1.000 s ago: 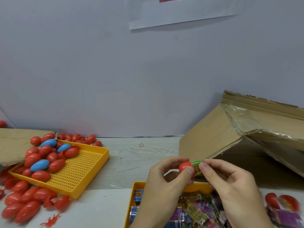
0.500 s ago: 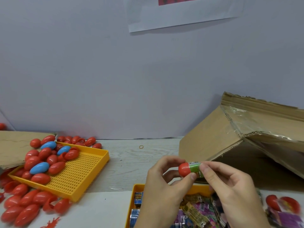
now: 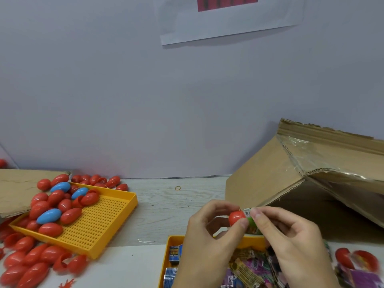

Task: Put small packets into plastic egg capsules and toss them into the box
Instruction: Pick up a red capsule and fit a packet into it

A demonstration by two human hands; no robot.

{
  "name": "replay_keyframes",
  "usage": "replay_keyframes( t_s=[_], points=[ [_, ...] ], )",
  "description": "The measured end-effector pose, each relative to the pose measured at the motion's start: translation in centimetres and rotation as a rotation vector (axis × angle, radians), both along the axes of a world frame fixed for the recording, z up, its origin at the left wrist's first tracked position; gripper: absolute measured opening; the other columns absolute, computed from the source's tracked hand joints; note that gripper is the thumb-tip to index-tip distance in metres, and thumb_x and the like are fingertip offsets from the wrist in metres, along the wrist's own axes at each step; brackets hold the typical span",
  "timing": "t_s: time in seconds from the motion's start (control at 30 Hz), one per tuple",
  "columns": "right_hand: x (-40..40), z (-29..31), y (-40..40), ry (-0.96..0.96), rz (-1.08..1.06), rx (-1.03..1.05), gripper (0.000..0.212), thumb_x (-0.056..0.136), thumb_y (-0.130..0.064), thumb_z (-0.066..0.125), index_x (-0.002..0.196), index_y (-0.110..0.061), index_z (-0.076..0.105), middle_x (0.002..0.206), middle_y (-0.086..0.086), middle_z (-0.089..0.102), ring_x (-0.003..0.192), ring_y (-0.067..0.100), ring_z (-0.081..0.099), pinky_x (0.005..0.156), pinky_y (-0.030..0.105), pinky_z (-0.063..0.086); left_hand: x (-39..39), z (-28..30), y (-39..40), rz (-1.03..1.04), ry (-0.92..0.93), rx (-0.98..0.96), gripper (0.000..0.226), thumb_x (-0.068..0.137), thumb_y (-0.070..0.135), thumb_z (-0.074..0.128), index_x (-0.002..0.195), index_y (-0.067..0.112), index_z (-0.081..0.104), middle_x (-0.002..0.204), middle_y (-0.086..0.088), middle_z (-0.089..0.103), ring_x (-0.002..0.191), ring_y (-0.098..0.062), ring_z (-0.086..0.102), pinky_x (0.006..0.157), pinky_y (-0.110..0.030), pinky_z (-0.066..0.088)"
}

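Two hands meet above near tray. Cardboard box (image 3: 270, 175) at right, lying tilted, open mouth facing viewer. Perforated yellow tray (image 3: 104, 221) at left, holding red and blue capsules (image 3: 49, 216); more red ones loose around it. Near yellow tray (image 3: 173, 240) holds packets (image 3: 247, 267). Left hand (image 3: 207, 242): thumb and fingers curled round red capsule half (image 3: 235, 217), open end facing right. Right hand (image 3: 291, 244): fingertips pinch green packet (image 3: 250, 222), long axis roughly horizontal, left end entering capsule.
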State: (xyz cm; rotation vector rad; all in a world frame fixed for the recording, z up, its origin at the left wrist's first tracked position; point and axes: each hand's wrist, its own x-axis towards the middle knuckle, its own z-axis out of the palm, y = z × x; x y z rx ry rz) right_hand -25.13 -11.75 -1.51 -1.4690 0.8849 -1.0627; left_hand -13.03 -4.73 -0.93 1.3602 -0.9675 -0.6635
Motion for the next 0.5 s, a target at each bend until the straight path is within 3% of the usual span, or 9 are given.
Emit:
replay_keyframes(
  t_s=[0.2, 0.5],
  points=[
    [0.07, 0.02, -0.14, -0.013, 0.003, 0.021, 0.024, 0.056, -0.048, 0.068, 0.077, -0.039, 0.076, 0.077, -0.008, 0.074, 0.077, 0.004, 0.066, 0.085, 0.041, 0.051, 0.14, -0.15, 0.03, 0.010, 0.021, 0.000, 0.031, 0.072, 0.007, 0.085, 0.089, 0.028, 0.070, 0.092, 0.003, 0.073, 0.086, -0.013, 0.070, 0.070, -0.021, 0.055],
    [-0.16, -0.12, -0.36, 0.007, 0.055, 0.021, 0.014, 0.064, -0.039, 0.069, 0.076, -0.038, 0.076, 0.080, -0.011, 0.073, 0.079, -0.002, 0.063, 0.078, 0.026, 0.044, 0.15, -0.16, 0.03, -0.003, -0.024, 0.033, 0.032, 0.071, 0.005, 0.085, 0.089, 0.029, 0.072, 0.093, 0.007, 0.072, 0.094, -0.012, 0.069, 0.074, -0.020, 0.057]
  ],
)
